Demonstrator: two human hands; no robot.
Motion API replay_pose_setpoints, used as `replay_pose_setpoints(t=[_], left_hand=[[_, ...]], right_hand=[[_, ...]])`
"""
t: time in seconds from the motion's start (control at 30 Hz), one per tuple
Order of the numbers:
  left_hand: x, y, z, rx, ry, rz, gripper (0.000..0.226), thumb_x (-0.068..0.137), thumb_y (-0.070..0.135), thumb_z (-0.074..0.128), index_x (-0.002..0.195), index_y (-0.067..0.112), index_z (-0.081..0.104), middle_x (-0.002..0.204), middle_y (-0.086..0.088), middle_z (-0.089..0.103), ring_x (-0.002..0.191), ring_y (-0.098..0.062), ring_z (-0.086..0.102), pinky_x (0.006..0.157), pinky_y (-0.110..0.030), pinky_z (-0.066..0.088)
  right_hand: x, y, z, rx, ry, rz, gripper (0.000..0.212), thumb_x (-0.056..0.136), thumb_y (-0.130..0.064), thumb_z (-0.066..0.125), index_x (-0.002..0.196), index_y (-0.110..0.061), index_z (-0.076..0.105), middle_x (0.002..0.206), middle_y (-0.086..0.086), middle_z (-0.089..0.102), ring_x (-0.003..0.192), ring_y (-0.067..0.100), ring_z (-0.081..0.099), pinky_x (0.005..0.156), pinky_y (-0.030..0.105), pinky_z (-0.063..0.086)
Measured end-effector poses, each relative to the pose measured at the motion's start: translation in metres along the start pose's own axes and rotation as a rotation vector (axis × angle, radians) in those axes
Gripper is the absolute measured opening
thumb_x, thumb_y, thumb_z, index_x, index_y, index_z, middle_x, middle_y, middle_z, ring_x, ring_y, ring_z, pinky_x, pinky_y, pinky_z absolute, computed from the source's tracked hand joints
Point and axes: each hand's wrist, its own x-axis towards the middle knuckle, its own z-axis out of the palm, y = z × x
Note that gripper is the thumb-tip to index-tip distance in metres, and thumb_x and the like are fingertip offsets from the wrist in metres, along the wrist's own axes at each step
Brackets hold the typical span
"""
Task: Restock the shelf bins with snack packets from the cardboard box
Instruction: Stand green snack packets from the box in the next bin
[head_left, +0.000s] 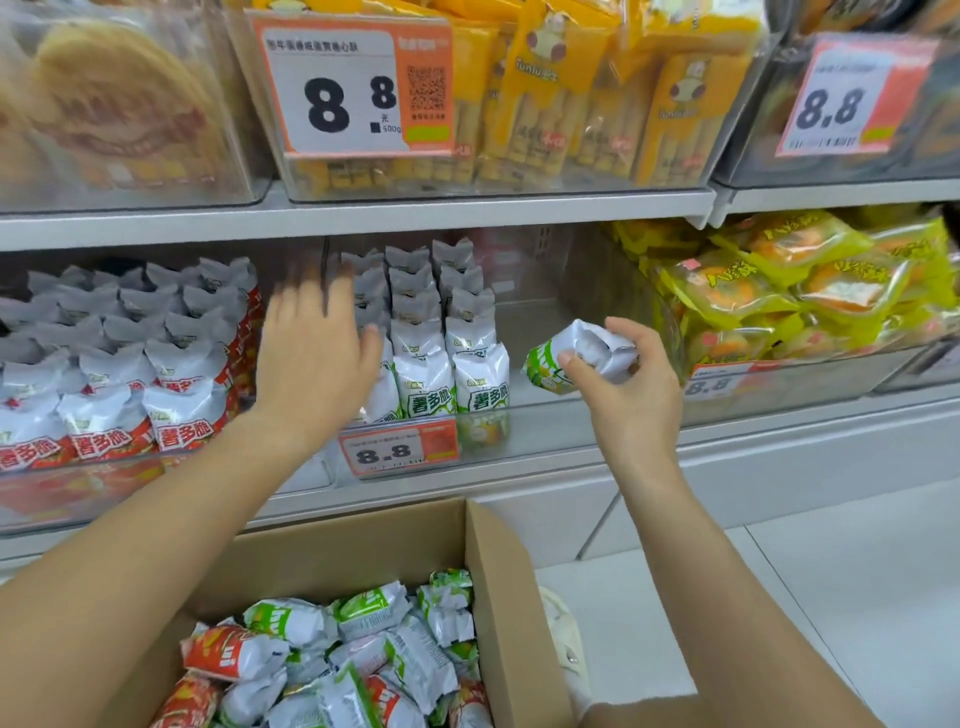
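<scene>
The box (498, 587) sits nearest me, full of packets (363, 654). My right hand (631, 395) pinches a green packet (576, 358) before the bin (540, 431); my left hand (311, 353), fingers spread, touches the green rows (447, 332).

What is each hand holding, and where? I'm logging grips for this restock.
The right hand pinches a green packet by its crimped white end. The left hand, fingers spread over the shelf's green packets, holds nothing.

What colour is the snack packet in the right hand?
White and green; the head view shows the packet held in the right hand.
</scene>
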Motion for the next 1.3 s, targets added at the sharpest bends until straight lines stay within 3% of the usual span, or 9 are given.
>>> replay_pose_setpoints(t=[0.1, 0.2, 0.3, 0.47, 0.63, 0.87, 1.07, 1.2, 1.3], left_hand=[[-0.002, -0.007, -0.001, -0.39, -0.186, -0.41, 0.043, 0.099, 0.026, 0.043, 0.134, 0.001, 0.038, 0.126, -0.03, 0.049, 0.11, -0.045, 0.05, 0.079, -0.038, 0.035], [-0.006, -0.006, 0.012, -0.672, -0.136, -0.612, 0.038, 0.101, 0.03, 0.037, 0.12, 0.002, 0.054, 0.113, -0.023, 0.059, 0.103, -0.036, 0.051, 0.074, -0.03, 0.027], [-0.009, -0.007, 0.02, -0.705, -0.075, -0.612, 0.038, 0.102, 0.031, 0.035, 0.111, 0.004, 0.06, 0.097, -0.011, 0.055, 0.09, -0.027, 0.046, 0.073, -0.031, 0.028], [-0.013, -0.01, 0.023, -0.75, -0.038, -0.594, 0.029, 0.101, 0.03, 0.038, 0.1, 0.011, 0.061, 0.093, -0.006, 0.058, 0.089, -0.027, 0.049, 0.072, -0.032, 0.031], [-0.011, -0.011, 0.026, -0.728, -0.022, -0.598, 0.027, 0.1, 0.028, 0.039, 0.094, 0.011, 0.059, 0.091, -0.007, 0.059, 0.088, -0.028, 0.049, 0.07, -0.031, 0.029], [-0.011, -0.01, 0.025, -0.694, -0.005, -0.591, 0.028, 0.1, 0.029, 0.04, 0.098, 0.011, 0.061, 0.088, -0.005, 0.059, 0.087, -0.028, 0.048, 0.069, -0.032, 0.029], [-0.012, -0.009, 0.027, -0.716, -0.004, -0.605, 0.029, 0.1, 0.03, 0.04, 0.091, 0.011, 0.06, 0.078, 0.007, 0.056, 0.081, -0.025, 0.049, 0.066, -0.032, 0.028], [-0.012, -0.009, 0.025, -0.723, -0.001, -0.595, 0.029, 0.1, 0.03, 0.039, 0.094, 0.013, 0.061, 0.079, 0.009, 0.057, 0.078, -0.019, 0.05, 0.067, -0.031, 0.03], [-0.013, -0.008, 0.024, -0.723, 0.0, -0.598, 0.029, 0.1, 0.03, 0.039, 0.094, 0.012, 0.061, 0.079, 0.008, 0.057, 0.074, -0.015, 0.051, 0.067, -0.032, 0.032]], right_hand=[[0.026, -0.006, 0.013, -0.151, -0.079, -0.044, 0.041, 0.08, -0.029, 0.071, 0.118, -0.021, 0.057, 0.104, -0.004, 0.059, 0.096, 0.017, 0.055, 0.077, 0.027, 0.039], [0.062, -0.006, 0.036, -0.287, -0.143, -0.07, 0.044, 0.081, -0.03, 0.071, 0.12, -0.014, 0.056, 0.114, 0.006, 0.064, 0.106, 0.027, 0.058, 0.076, 0.027, 0.038], [0.089, -0.006, 0.066, -0.279, -0.21, -0.041, 0.053, 0.077, -0.035, 0.076, 0.121, -0.013, 0.057, 0.116, 0.006, 0.066, 0.107, 0.026, 0.06, 0.076, 0.024, 0.041], [0.113, -0.004, 0.098, -0.286, -0.344, -0.071, 0.063, 0.075, -0.035, 0.078, 0.129, -0.017, 0.049, 0.126, 0.0, 0.06, 0.113, 0.021, 0.057, 0.084, 0.023, 0.043], [0.143, 0.001, 0.113, -0.388, -0.261, 0.07, 0.068, 0.078, -0.043, 0.073, 0.132, -0.012, 0.049, 0.131, 0.008, 0.057, 0.12, 0.028, 0.055, 0.091, 0.03, 0.044], [0.144, 0.006, 0.155, -0.229, -0.266, -0.017, 0.061, 0.092, -0.026, 0.06, 0.141, -0.006, 0.03, 0.138, 0.015, 0.05, 0.125, 0.032, 0.049, 0.093, 0.026, 0.036], [0.153, 0.023, 0.159, -0.219, -0.124, 0.047, 0.047, 0.091, -0.031, 0.06, 0.129, -0.005, 0.049, 0.124, 0.013, 0.062, 0.117, 0.029, 0.056, 0.088, 0.028, 0.041], [0.15, 0.021, 0.161, -0.213, -0.13, -0.083, 0.031, 0.092, -0.006, 0.051, 0.123, -0.006, 0.055, 0.122, 0.016, 0.062, 0.116, 0.03, 0.056, 0.092, 0.028, 0.041], [0.146, 0.018, 0.156, -0.183, -0.179, -0.111, 0.045, 0.089, 0.008, 0.038, 0.122, -0.011, 0.061, 0.126, 0.014, 0.06, 0.114, 0.029, 0.057, 0.094, 0.028, 0.045]])
